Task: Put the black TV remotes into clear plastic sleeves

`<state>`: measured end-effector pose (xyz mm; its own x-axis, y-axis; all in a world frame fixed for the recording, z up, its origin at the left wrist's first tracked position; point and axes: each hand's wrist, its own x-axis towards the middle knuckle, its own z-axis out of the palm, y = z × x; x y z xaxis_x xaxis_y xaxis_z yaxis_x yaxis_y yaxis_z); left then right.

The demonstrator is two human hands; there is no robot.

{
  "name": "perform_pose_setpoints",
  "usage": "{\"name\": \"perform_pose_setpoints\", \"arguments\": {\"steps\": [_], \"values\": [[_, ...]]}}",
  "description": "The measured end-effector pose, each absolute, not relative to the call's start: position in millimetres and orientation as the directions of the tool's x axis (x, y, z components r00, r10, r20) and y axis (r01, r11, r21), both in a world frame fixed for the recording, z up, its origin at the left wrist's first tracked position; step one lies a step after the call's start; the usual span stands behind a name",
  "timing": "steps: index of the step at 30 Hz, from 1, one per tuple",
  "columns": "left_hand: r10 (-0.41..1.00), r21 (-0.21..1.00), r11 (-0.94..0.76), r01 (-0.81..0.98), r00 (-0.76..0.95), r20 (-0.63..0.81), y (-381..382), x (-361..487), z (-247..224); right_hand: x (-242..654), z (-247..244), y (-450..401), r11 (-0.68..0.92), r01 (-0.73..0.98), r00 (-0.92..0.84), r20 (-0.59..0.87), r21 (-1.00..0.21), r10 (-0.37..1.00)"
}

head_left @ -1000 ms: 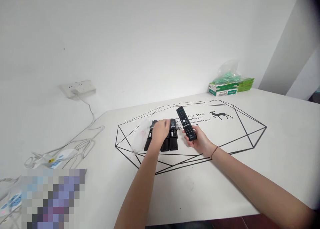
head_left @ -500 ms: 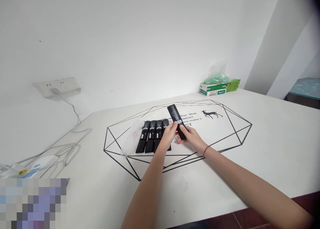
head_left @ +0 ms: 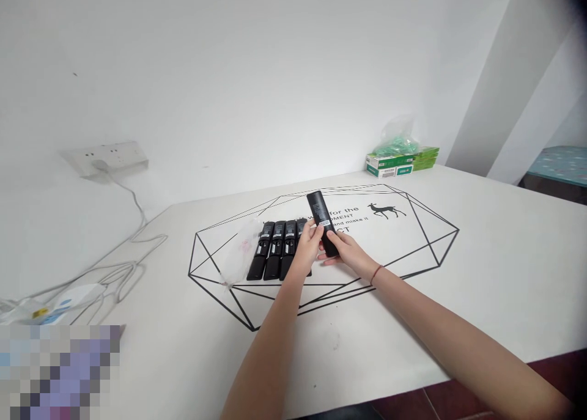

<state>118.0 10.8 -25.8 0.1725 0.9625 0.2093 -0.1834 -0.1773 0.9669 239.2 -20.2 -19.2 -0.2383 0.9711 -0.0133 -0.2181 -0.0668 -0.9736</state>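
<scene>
Remote control [head_left: 320, 213]: left fingers [head_left: 317, 231] and right fingers [head_left: 334, 237] grip it, partly hiding its lower half.

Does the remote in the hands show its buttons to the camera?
No, the remote in the left hand and right hand shows its black back and a white label.
</scene>
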Motion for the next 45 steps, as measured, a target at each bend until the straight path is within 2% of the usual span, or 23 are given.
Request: {"name": "perform_pose_setpoints", "arguments": {"steps": [6,8,11,13,15,17,19,22,26,30,34,36,40,42,45], "values": [[0.943,0.944,-0.303,-0.134,0.101,0.317,3,126,-15,256,-15,-17,-0.180,-0.230,-0.342,-0.094,-0.956,0.935],[0.932,0.931,-0.351,-0.105,0.059,0.358,1,128,-13,264,-11,-16,-0.171,-0.199,-0.375,-0.087,-0.965,0.923],[0.916,0.918,-0.394,-0.048,-0.099,0.388,3,124,-9,277,-6,-15,-0.118,-0.110,-0.400,-0.065,-0.987,0.914],[0.905,0.926,-0.378,0.008,-0.206,0.371,4,118,-6,284,-6,-13,-0.063,-0.015,-0.342,-0.054,-0.998,0.938],[0.916,0.942,-0.327,0.081,-0.219,0.336,4,112,-4,288,-9,-10,0.044,0.132,-0.207,0.016,-0.990,0.978],[0.954,0.950,-0.245,0.194,-0.128,0.272,1,110,-4,289,-15,-6,0.165,0.334,-0.060,0.153,-0.928,0.986],[0.979,0.915,-0.183,0.360,-0.022,0.205,-3,114,-9,288,-21,-3,0.214,0.523,0.000,0.252,-0.825,0.968],[0.985,0.765,-0.165,0.623,0.071,0.155,-8,125,-18,288,-30,1,0.158,0.723,-0.023,0.205,-0.672,0.979],[0.977,0.537,-0.208,0.817,0.142,0.162,-14,135,-23,288,-38,4,0.068,0.885,0.002,0.148,-0.461,0.989],[0.979,0.342,-0.186,0.921,0.144,0.146,-20,136,-16,288,-43,7,0.018,0.910,0.055,0.163,-0.415,0.985],[0.984,0.252,-0.149,0.956,0.118,0.137,-27,133,-5,290,-43,8,0.050,0.911,0.030,0.186,-0.408,0.982],[0.977,0.263,-0.197,0.944,0.166,0.135,-30,128,0,293,-39,7,0.102,0.904,-0.021,0.194,-0.415,0.981],[0.905,0.377,-0.377,0.846,0.423,-0.045,-37,116,6,304,-28,1,0.246,0.847,-0.181,0.179,-0.471,0.967],[0.894,0.390,-0.371,0.843,0.438,-0.094,-39,113,6,308,-24,-1,0.301,0.810,-0.251,0.167,-0.503,0.954],[0.927,0.370,-0.322,0.871,0.370,-0.063,-36,112,2,310,-20,-3,0.308,0.800,-0.283,0.130,-0.514,0.950]]}}
